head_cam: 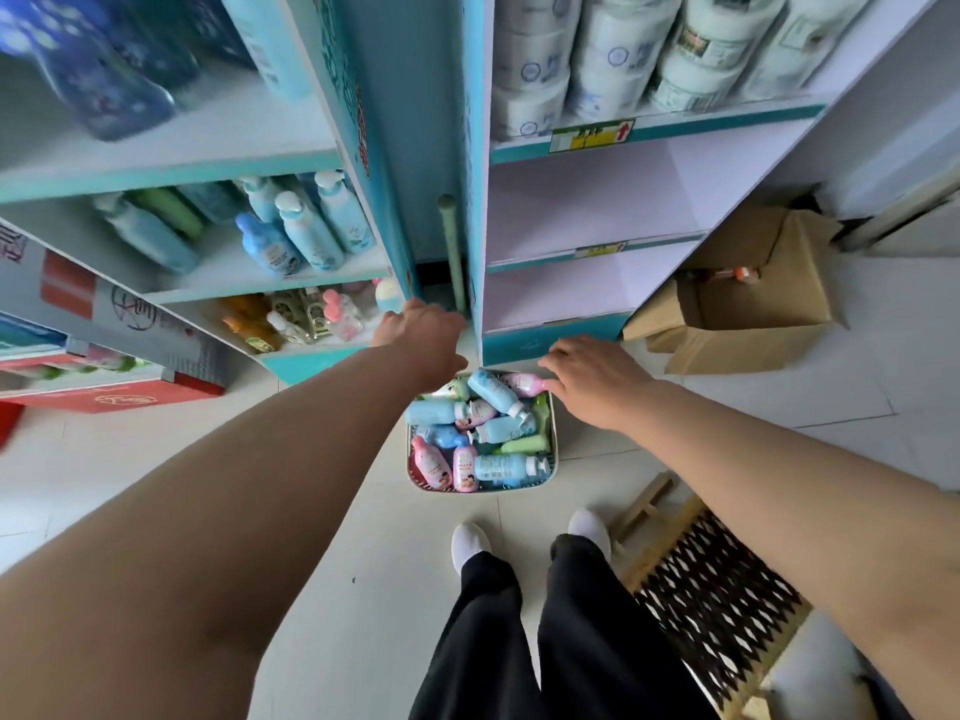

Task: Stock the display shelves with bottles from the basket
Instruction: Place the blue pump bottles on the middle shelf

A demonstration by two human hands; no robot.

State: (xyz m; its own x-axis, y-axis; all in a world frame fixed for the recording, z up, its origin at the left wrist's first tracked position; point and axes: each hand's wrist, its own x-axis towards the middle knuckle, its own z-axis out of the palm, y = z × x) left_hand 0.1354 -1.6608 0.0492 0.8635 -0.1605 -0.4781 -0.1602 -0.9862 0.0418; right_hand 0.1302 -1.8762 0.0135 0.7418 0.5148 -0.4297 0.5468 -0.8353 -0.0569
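Left hand (422, 332), right hand (595, 379) near basket (555, 452); bottle labels (501, 467) illegible.

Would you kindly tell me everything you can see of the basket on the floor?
The basket is a pale, rectangular, plastic-looking tub with rounded corners, standing upright on the tiled floor before the shelves, ahead of the person's feet. It is heaped with lying bottles, blue, pink and green. The right hand reaches over its far edge; contact is unclear.

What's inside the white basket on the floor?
The basket holds piled pink, blue and green bottles. Anything beneath the top layer is covered.
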